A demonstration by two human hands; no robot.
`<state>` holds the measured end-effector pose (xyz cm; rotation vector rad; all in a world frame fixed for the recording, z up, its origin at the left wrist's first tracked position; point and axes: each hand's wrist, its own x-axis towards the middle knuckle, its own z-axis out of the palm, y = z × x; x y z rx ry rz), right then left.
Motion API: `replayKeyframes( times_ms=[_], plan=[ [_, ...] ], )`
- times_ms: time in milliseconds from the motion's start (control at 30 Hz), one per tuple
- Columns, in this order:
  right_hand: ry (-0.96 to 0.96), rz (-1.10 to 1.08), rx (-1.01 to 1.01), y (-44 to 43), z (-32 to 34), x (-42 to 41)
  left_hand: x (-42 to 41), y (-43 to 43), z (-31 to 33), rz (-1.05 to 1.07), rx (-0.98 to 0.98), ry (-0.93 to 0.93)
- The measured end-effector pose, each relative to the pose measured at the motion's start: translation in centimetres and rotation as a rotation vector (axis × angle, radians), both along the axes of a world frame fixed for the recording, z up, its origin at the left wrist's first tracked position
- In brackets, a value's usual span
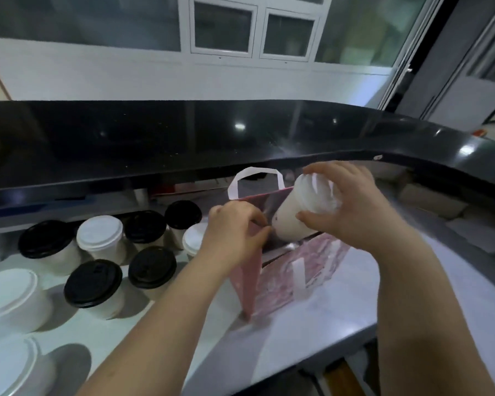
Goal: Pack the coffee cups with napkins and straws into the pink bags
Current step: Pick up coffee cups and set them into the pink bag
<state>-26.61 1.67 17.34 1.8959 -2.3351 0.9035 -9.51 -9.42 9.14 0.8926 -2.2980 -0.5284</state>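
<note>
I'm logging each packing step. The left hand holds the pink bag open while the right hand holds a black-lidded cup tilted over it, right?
Not quite. The cup in the right hand has a white lid, not a black one, as the head view shows. The black-lidded cups stand on the counter. The rest holds: the left hand pinches the pink bag open.

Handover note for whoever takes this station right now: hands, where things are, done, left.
Hands: left hand pinches the near rim of the pink bag, holding it open; right hand grips a white-lidded cup, tilted, base at the bag's mouth, not inside yet.
Things: bag stands on the counter; other lidded cups, with black and white lids, are grouped to its left. No napkins or straws in view.
Done: bag opened; its contents cannot be seen.
Left: seat this cup, add napkin and straw, pack the rest.
</note>
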Motion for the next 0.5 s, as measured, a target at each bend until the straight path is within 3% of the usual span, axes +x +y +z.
replayKeyframes(
  times_ms=[100,233,400,500],
  plan=[
    [0.042,0.085,0.144,-1.5,-1.6,-0.6,-0.1,-0.5,-0.1,0.013,0.045,-0.109],
    [0.086,0.071,0.428,-3.1,-3.9,-2.6,-0.3,0.0,0.0,-0.085,0.265,-0.295],
    [0.079,0.034,0.782,-5.5,-5.7,-4.5,-0.7,0.7,0.5,-0.126,0.22,-0.488],
    [0.112,0.082,0.824,-6.9,-7.1,-4.3,-0.9,1.4,0.5,-0.17,0.261,-0.484]
  ],
)
